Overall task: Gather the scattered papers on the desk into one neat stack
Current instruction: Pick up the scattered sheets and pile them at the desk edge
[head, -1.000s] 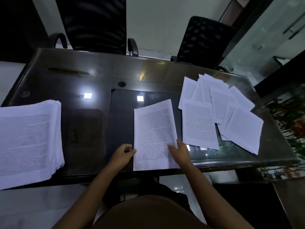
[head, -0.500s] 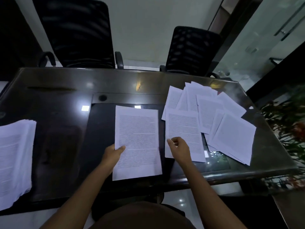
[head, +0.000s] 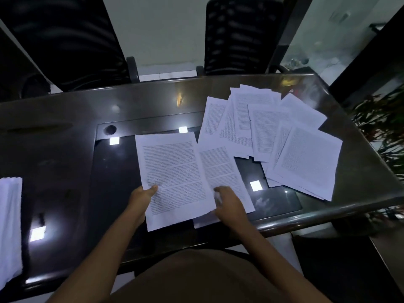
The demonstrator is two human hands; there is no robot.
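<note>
Printed text blocks on every sheet, none legible. Top sheet [head: 175, 178] near bench front: dense lines, too small and blurred to read. Sheet beneath it [head: 223, 169]: same. Fanned sheets [head: 284, 136] at right: grey lines only. Pile [head: 9, 226] at left edge: nothing readable. No labels, brands, numbers, signs anywhere.

An office: a dark glossy desk [head: 65, 149] strewn with printed papers [head: 284, 138], two black mesh chairs [head: 238, 36] opposite, and a glass partition [head: 328, 29].
</note>
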